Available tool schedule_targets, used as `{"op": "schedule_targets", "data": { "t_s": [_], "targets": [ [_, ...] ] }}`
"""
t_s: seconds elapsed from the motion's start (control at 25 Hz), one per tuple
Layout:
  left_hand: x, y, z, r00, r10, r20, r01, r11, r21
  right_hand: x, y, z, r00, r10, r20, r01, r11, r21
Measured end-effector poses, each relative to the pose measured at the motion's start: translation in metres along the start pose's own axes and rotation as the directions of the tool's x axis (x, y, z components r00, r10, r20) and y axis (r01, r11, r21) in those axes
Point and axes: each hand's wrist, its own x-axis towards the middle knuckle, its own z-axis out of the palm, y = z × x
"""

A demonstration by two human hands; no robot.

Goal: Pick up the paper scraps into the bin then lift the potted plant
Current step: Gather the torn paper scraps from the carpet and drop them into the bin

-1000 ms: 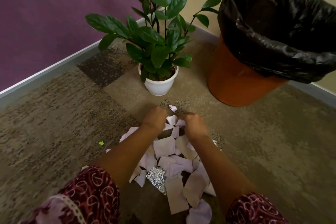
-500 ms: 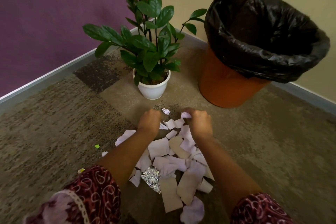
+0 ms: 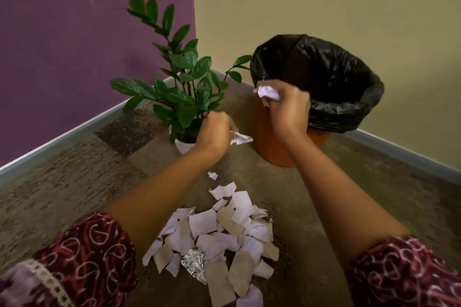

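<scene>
My right hand (image 3: 287, 109) is raised at the near rim of the orange bin (image 3: 274, 147) with its black liner (image 3: 349, 97), closed on crumpled white paper scraps (image 3: 268, 93). My left hand (image 3: 214, 129) hovers lower, in front of the potted plant (image 3: 184, 97) in its white pot (image 3: 183, 147), gripping another white scrap (image 3: 240, 138). A pile of white and brown paper scraps (image 3: 224, 234) lies on the carpet below my arms, with a ball of foil (image 3: 194, 263) in it.
A purple wall (image 3: 87, 45) stands at the left and a beige wall (image 3: 324, 2) at the right, meeting in the corner behind the plant. A grey baseboard (image 3: 62, 139) runs along both. One small scrap (image 3: 212, 175) lies apart from the pile.
Both hands have lifted off the pile with scraps in them. The right hand has risen to the bin's rim and the left hand follows lower. The view has tilted up.
</scene>
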Motion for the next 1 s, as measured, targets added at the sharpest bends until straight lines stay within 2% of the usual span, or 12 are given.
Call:
{"op": "schedule_targets", "data": {
  "t_s": [0.16,0.32,0.4,0.48,0.56,0.64,0.68,0.84,1.0],
  "targets": [
    [0.013,0.038,-0.043,0.994,0.037,-0.106,-0.054,0.985,-0.162,0.044,-0.012,-0.029,0.991,0.029,-0.13,-0.02,0.997,0.073],
    [0.025,0.068,-0.069,0.976,0.063,-0.209,-0.106,0.973,-0.205,0.066,0.005,-0.047,0.983,0.103,-0.153,-0.105,0.995,-0.002],
    [0.034,0.08,-0.075,0.972,0.061,-0.226,-0.121,0.958,-0.261,0.07,0.016,-0.049,0.982,0.161,-0.096,-0.172,0.978,-0.116],
    [0.043,0.092,-0.075,0.972,0.064,-0.226,-0.133,0.944,-0.301,0.076,0.026,-0.05,0.967,0.25,0.047,-0.224,0.924,-0.311],
    [0.054,0.103,-0.069,0.973,0.06,-0.222,-0.124,0.949,-0.289,0.08,0.03,-0.052,0.897,0.384,0.218,-0.245,0.843,-0.478],
    [0.065,0.112,-0.06,0.978,0.058,-0.202,-0.111,0.959,-0.263,0.083,0.033,-0.056,0.835,0.465,0.294,-0.28,0.82,-0.499],
    [0.07,0.116,-0.056,0.982,0.048,-0.182,-0.095,0.961,-0.261,0.084,0.036,-0.058,0.843,0.466,0.27,-0.312,0.831,-0.461],
    [0.087,0.132,-0.036,0.994,-0.059,-0.092,0.023,0.937,-0.35,0.084,0.053,-0.07,0.918,0.396,0.027,-0.373,0.883,-0.284],
    [0.093,0.144,-0.019,0.997,-0.066,0.035,0.075,0.913,-0.401,0.081,0.053,-0.071,0.94,0.333,-0.069,-0.34,0.915,-0.215]
  ]
}}
